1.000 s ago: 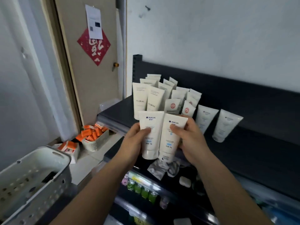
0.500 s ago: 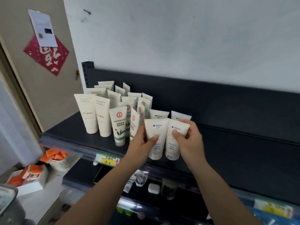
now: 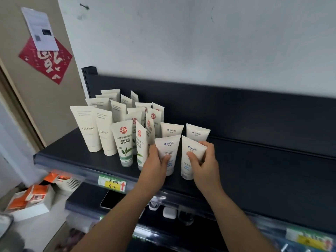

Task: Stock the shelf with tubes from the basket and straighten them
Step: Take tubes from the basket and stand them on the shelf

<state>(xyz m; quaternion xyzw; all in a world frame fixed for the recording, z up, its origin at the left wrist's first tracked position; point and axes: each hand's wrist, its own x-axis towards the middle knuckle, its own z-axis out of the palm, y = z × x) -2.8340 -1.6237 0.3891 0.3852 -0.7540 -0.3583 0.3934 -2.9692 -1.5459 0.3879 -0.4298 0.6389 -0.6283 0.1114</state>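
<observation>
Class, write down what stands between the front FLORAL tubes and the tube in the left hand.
Two green-leaf tubes with red logos stand between the FLORAL tubes and the tube in the left hand, head view.

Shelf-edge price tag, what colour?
Price tag: green top, yellow bottom, red arrow. Head view.

retail shop: dark metal display shelf (image 3: 254, 160) stocked with branded tubes (image 3: 123, 142), yellow price label (image 3: 113, 183) on its front edge (more goods below).

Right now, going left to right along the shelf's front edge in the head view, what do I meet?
Left FLORAL tube → right FLORAL tube → green-leaf tube → left hand → left Manting tube → right Manting tube → right hand.
</observation>
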